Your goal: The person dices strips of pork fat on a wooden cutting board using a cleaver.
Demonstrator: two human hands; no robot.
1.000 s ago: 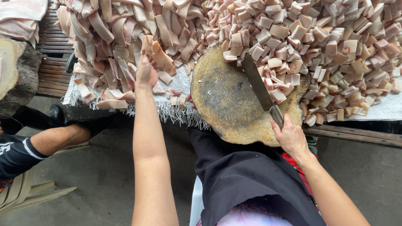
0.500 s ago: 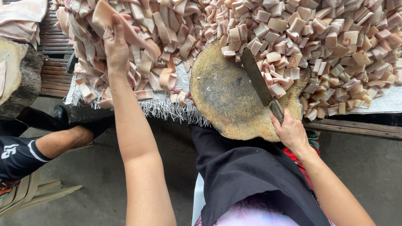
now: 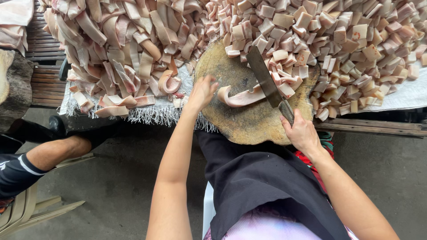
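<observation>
Nearest to the camera is the person's black apron, and a little farther the two bare arms reach forward. The right hand is clenched around the handle of a cleaver, at the near right edge of a round wooden chopping block. The dark blade lies flat across the block and points to its far edge. The left hand is at the left edge of the block, fingers loosely spread; it touches the block surface just beside a curved strip of pork skin and holds nothing. This strip lies in the middle of the block, its right end touching the blade.

The block stands on a white woven sheet with a frayed near edge. Beyond the block, on the left part of the sheet, lies a heap of long uncut strips. On the right part lies a heap of small square cut pieces, and some of them spill onto the far edge of the block.

At the left, another person's leg is near a plastic chair.
</observation>
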